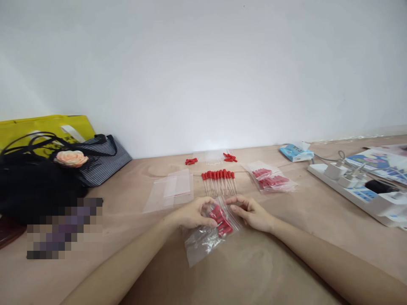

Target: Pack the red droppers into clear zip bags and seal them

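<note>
A clear zip bag (203, 245) with several red rubber bulbs (221, 222) inside lies slanted at the front middle of the table. My left hand (199, 214) is closed on the bag, its thumb stretched over the plastic and its fingers bent behind the upper edge. At the zipped end on the right, my right hand (251, 212) has its thumb and bent forefinger close together on the bag's edge. Just beyond both hands, several droppers (219, 176) with red bulbs and pale stems lie in a row.
Flat clear bags (178, 184) lie left of the droppers; filled bags (270, 178) lie right. Two piles of red bulbs (191, 161) flank clear tubes (213, 157) near the wall. Tissues (295, 152) and a power strip (365, 192) are right, handbags (101, 161) left.
</note>
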A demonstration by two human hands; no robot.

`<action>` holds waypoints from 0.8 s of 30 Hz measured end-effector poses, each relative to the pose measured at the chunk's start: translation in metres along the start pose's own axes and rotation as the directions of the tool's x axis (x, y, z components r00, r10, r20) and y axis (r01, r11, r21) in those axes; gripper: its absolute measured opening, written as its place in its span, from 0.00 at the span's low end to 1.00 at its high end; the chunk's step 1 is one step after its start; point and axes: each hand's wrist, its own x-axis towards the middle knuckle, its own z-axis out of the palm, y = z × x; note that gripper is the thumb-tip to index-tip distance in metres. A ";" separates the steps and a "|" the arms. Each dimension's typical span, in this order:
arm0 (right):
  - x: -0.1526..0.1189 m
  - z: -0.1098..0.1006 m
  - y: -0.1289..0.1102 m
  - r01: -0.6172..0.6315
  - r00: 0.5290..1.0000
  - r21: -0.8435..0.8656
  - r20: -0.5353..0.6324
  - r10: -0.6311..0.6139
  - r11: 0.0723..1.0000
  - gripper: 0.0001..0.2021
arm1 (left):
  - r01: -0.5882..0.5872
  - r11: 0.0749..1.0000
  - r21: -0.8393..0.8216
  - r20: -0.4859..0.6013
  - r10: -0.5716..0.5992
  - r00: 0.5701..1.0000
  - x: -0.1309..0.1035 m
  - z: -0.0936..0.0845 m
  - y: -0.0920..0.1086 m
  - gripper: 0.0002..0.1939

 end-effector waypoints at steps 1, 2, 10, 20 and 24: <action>0.000 0.001 0.001 -0.035 0.998 -0.020 -0.052 0.033 0.999 0.13 | -0.007 0.999 -0.035 -0.059 0.005 0.998 -0.004 -0.003 -0.002 0.27; 0.001 0.001 0.002 -0.067 0.994 -0.044 -0.090 0.062 0.997 0.13 | -0.013 0.998 -0.066 -0.133 0.004 0.991 -0.010 -0.008 -0.005 0.27; 0.003 0.001 0.009 -0.118 0.987 -0.150 -0.125 0.100 0.982 0.12 | 0.104 0.987 -0.120 -0.745 -0.159 0.648 -0.073 -0.096 -0.030 0.28; 0.004 -0.002 0.011 -0.113 0.990 -0.254 -0.107 0.088 0.961 0.13 | 0.531 0.842 0.095 -0.940 -0.100 0.326 -0.086 -0.140 -0.064 0.28; 0.004 -0.002 0.013 -0.100 0.992 -0.279 -0.105 0.074 0.955 0.13 | 0.655 0.643 0.397 -0.902 0.141 0.409 -0.077 -0.111 -0.049 0.20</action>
